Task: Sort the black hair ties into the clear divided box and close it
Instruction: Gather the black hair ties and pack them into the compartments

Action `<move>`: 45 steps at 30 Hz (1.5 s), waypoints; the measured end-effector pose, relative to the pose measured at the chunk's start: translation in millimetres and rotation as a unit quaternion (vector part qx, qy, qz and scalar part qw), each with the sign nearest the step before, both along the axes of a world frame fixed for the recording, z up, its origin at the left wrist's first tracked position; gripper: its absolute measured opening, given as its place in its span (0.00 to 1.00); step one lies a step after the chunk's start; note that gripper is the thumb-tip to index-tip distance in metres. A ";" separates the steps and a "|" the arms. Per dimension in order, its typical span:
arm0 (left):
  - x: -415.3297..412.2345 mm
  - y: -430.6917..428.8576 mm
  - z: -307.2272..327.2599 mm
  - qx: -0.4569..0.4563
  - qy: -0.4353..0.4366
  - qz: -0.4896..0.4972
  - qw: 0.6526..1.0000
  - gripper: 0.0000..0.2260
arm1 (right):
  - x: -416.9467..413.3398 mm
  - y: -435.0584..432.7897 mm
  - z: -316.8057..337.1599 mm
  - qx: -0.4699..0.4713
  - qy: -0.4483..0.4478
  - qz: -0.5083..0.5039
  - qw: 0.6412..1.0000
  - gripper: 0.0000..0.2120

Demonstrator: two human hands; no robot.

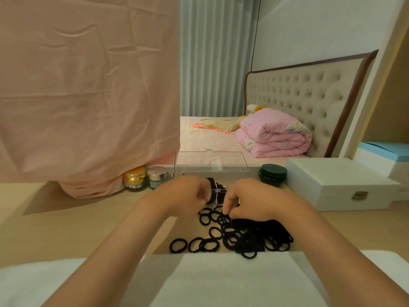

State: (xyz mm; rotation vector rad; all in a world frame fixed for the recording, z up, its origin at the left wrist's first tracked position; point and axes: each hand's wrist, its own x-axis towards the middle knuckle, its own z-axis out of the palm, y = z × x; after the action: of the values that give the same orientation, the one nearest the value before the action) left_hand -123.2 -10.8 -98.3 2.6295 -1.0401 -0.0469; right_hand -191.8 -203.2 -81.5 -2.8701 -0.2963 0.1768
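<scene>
A pile of black hair ties (250, 235) lies on the wooden table in front of me, with several loose ones spread toward the left. Behind it stands the clear divided box (218, 193), its lid (211, 161) raised upright at the back; some black ties sit in its compartments. My left hand (187, 196) is curled over the box's left front, fingers closed on a few black ties. My right hand (245, 201) reaches down at the pile's far edge, thumb and fingers pinching a hair tie there. Both hands hide most of the box.
Two small cream jars (135, 178) (157, 176) stand left of the box, a dark green jar (272, 175) right of it. A white case (340, 185) with a clasp sits at the right. Pink cloth (88, 96) hangs at left. White towel (210, 278) covers the near edge.
</scene>
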 end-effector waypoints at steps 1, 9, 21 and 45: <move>-6.7 4.7 1.5 0.042 0.042 0.000 0.998 0.07 | -1.7 -0.3 1.3 0.000 0.022 -0.003 1.000 0.08; -23.8 31.7 -10.2 0.162 0.145 0.062 0.974 0.09 | -8.4 -1.0 -11.9 -0.061 0.142 -0.047 0.987 0.23; -14.6 31.1 -16.2 -0.003 0.117 0.009 0.993 0.06 | 3.4 -3.5 -15.2 0.068 0.000 -0.025 0.997 0.06; -26.2 13.5 -26.5 0.057 0.094 -0.021 0.994 0.05 | 6.3 25.2 -42.0 -0.033 0.038 -0.048 0.998 0.06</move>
State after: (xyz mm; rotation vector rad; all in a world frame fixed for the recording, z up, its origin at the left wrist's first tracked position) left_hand -149.4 2.7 -124.8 2.6419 -1.0563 -0.3662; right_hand -185.5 -178.0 -123.5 -2.9254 -0.1418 0.2814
